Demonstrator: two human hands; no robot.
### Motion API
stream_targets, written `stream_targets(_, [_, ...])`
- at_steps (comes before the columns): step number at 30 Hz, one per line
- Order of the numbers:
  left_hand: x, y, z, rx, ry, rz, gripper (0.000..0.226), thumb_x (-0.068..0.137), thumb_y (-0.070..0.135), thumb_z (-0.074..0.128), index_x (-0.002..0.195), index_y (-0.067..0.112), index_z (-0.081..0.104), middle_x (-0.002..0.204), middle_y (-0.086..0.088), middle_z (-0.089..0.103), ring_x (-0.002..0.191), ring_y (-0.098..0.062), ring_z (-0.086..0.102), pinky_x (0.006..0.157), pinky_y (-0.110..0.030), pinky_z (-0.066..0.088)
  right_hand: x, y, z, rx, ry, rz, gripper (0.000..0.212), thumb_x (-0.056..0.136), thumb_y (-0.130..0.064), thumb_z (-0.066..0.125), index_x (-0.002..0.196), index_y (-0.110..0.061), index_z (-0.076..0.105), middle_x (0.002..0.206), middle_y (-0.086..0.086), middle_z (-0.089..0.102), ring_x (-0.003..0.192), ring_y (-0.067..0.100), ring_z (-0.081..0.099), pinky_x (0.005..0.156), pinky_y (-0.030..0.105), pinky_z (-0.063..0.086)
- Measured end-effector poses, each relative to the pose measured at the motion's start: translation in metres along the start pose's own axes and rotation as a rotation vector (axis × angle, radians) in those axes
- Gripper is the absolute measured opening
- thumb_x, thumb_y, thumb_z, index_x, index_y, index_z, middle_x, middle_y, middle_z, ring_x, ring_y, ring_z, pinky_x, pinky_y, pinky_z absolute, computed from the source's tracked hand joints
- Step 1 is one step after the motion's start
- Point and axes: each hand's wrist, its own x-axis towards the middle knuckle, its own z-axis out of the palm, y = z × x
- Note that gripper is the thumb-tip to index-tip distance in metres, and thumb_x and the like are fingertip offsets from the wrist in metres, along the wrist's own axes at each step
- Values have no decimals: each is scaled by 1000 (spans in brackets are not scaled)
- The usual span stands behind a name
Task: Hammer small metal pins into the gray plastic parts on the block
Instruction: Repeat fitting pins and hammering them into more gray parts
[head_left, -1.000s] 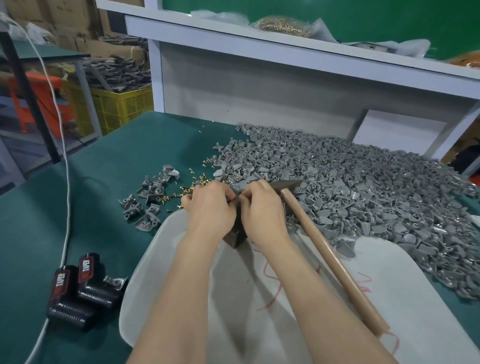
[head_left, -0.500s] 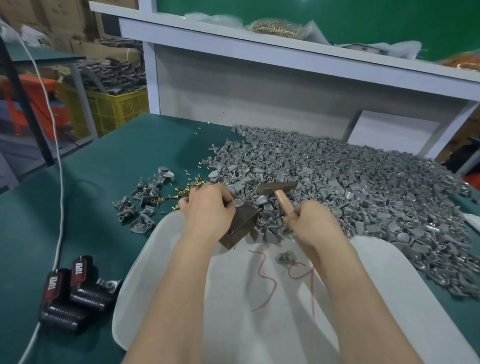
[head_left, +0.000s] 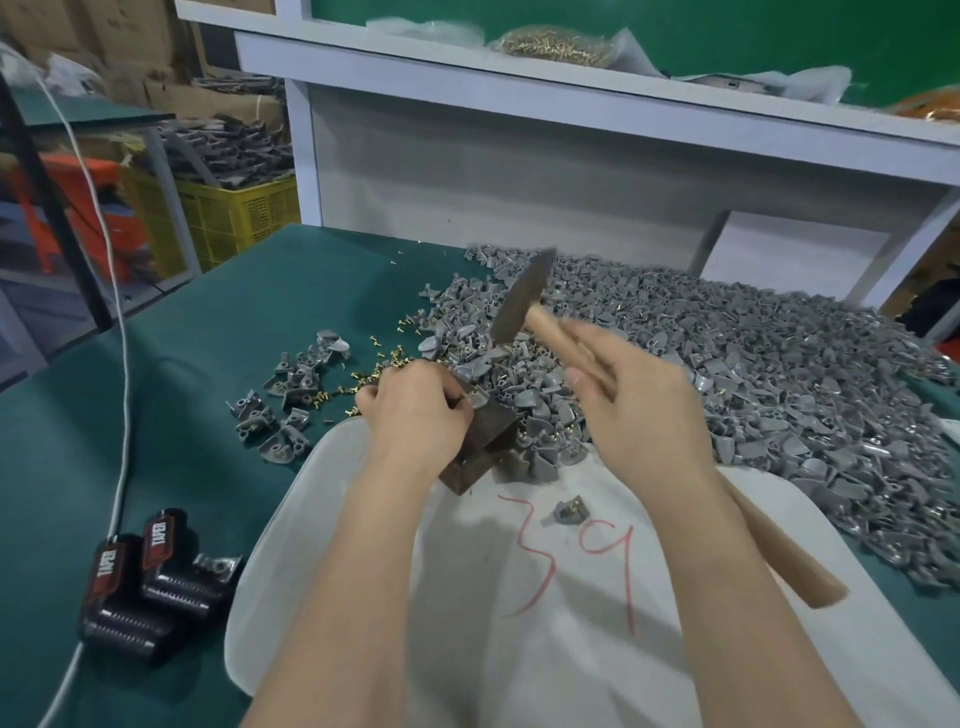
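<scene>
A dark metal block stands at the far edge of a white tray. My left hand curls over the block's top and pinches a gray plastic part there. My right hand grips the wooden handle of a hammer, whose blurred steel head is raised above and behind the block. A huge heap of gray plastic parts covers the green table to the right. Small brass pins lie scattered left of the block.
A small group of gray parts lies left of the pins. One finished part sits in the tray by red writing. Two black and red devices and a white cable lie at the left. A bag of pins rests on the white shelf.
My right hand left the block, took the hammer by its handle and lifted its head up above the block. My left hand stayed on the part on the block.
</scene>
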Motion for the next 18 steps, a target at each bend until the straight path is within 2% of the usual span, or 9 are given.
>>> stream_targets(2, [0, 1, 0, -18, 0, -6, 13, 85, 20, 63, 76, 19, 73, 83, 6, 66, 100, -24, 52, 81, -31, 19, -5, -8, -2, 38, 86, -40, 45, 92, -28, 56, 132, -47, 46, 81, -21, 55, 65, 1, 53, 60, 16, 39])
stream_targets(4, [0, 1, -1, -16, -9, -16, 14, 84, 19, 62, 75, 19, 72, 83, 5, 66, 99, -25, 52, 82, -33, 20, -13, -12, 1, -28, -20, -83, 47, 92, -28, 54, 131, -51, 41, 77, -23, 57, 56, -3, 51, 51, 11, 38])
stream_targets(6, [0, 2, -2, -6, -16, -11, 14, 83, 18, 61, 74, 19, 71, 83, 5, 65, 99, -26, 52, 83, -34, 22, -19, -7, 4, -123, -155, -62, 43, 94, -31, 53, 132, -49, 44, 91, -13, 66, 65, 6, 54, 58, 19, 42])
stream_targets(10, [-1, 2, -3, -43, -18, -21, 14, 85, 18, 63, 73, 23, 68, 83, 5, 66, 101, -25, 52, 82, -33, 21, -16, -5, 3, 38, 118, -33, 42, 94, -29, 52, 132, -45, 47, 86, -18, 58, 67, 4, 52, 54, 17, 35])
stream_targets(12, [-1, 3, -3, -44, -12, -20, 15, 84, 16, 62, 72, 21, 69, 83, 3, 67, 100, -26, 52, 80, -32, 19, -16, -9, 3, 34, 115, -64, 44, 93, -30, 53, 132, -49, 45, 79, -26, 55, 58, -1, 51, 48, 15, 39])
stream_targets(13, [-1, 3, -4, -40, -12, -18, 14, 84, 17, 62, 74, 21, 70, 83, 5, 65, 101, -26, 52, 80, -32, 19, -18, -10, 4, -12, 19, -91, 44, 92, -31, 53, 130, -52, 44, 83, -27, 59, 59, 1, 55, 50, 19, 46])
stream_targets(15, [-1, 3, -4, -36, -17, -12, 11, 85, 19, 62, 77, 22, 70, 82, 9, 59, 102, -25, 51, 81, -32, 20, -24, -9, 9, -130, -138, -102, 43, 93, -30, 53, 131, -50, 45, 101, -16, 67, 78, 11, 62, 71, 30, 54])
stream_targets(16, [0, 2, -4, -35, -16, -10, 11, 85, 19, 63, 77, 22, 70, 82, 10, 58, 102, -25, 51, 81, -33, 20, -21, -9, 10, -150, -127, -103, 42, 94, -30, 52, 131, -48, 46, 106, -12, 67, 85, 15, 62, 75, 32, 53])
stream_targets(18, [-2, 1, -3, -31, -16, -11, 12, 84, 17, 63, 75, 18, 70, 81, 7, 62, 100, -26, 51, 80, -32, 19, -18, -7, 9, -79, 11, -59, 41, 95, -30, 50, 133, -44, 46, 98, -12, 65, 78, 11, 61, 62, 26, 48])
